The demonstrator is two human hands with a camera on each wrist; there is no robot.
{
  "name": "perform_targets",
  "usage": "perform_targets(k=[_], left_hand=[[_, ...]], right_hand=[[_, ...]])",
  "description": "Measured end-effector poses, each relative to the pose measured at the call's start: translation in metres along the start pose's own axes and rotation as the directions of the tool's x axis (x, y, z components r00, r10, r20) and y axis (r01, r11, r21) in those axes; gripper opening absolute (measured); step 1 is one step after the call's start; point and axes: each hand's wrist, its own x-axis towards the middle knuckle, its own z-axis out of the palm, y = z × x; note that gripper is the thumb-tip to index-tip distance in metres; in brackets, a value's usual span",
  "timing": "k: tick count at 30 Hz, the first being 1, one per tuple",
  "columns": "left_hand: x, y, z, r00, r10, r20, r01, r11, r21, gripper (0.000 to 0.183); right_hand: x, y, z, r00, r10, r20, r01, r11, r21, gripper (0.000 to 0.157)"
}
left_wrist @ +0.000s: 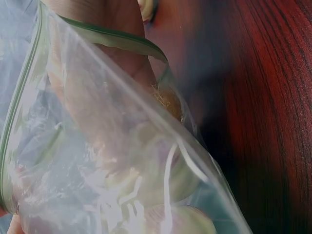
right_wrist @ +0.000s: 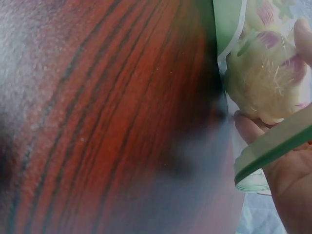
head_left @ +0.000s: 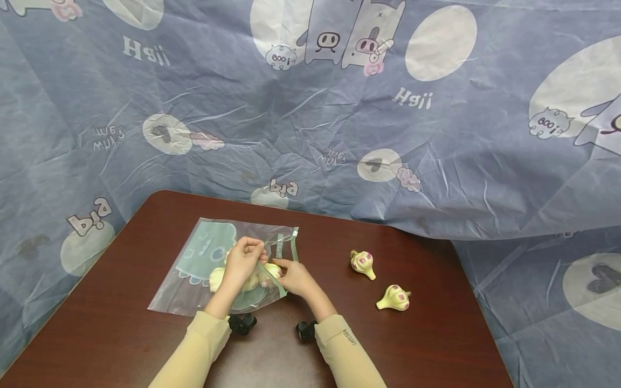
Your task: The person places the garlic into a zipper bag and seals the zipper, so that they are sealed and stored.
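Observation:
A clear zip bag (head_left: 167,293) with a green cartoon print lies on the table, its green-edged mouth towards the right. Several pale garlic bulbs (head_left: 216,279) show through the plastic. My left hand (head_left: 242,262) pinches the upper side of the bag's mouth and lifts it. Through the opening reaches my right hand (head_left: 297,278), its fingers round a garlic bulb (right_wrist: 268,80) with purple patches and a rooty base. In the left wrist view, the plastic (left_wrist: 78,146) partly veils the right hand and the bulbs.
Two more garlic bulbs, one farther back (head_left: 363,263) and one nearer (head_left: 394,298), lie on the dark wooden table (head_left: 436,339) to the right of the bag. A blue patterned cloth (head_left: 301,124) hangs behind the table and along its sides.

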Motion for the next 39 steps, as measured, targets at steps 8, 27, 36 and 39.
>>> perform_targets(k=[8,27,36,39], left_hand=[[0.001,0.001,-0.001,1.0,-0.012,-0.008,0.012,1.0,-0.022,0.018],[0.001,-0.001,-0.001,1.0,-0.002,-0.016,0.002,1.0,-0.017,0.019],[0.001,-0.001,-0.002,1.0,-0.015,-0.013,0.014,0.999,-0.039,0.019],[0.002,0.0,-0.002,1.0,-0.014,-0.011,0.013,0.999,-0.049,0.019]], right_hand=[[-0.006,0.001,-0.004,0.999,-0.021,-0.031,0.027,0.97,0.24,0.055],[-0.042,0.01,-0.039,0.972,-0.041,-0.23,0.146,0.875,0.462,0.05],[-0.066,0.024,-0.061,0.934,-0.027,-0.356,0.194,0.875,0.443,0.047],[-0.076,0.029,-0.068,0.914,-0.024,-0.405,0.209,0.884,0.419,0.047]])
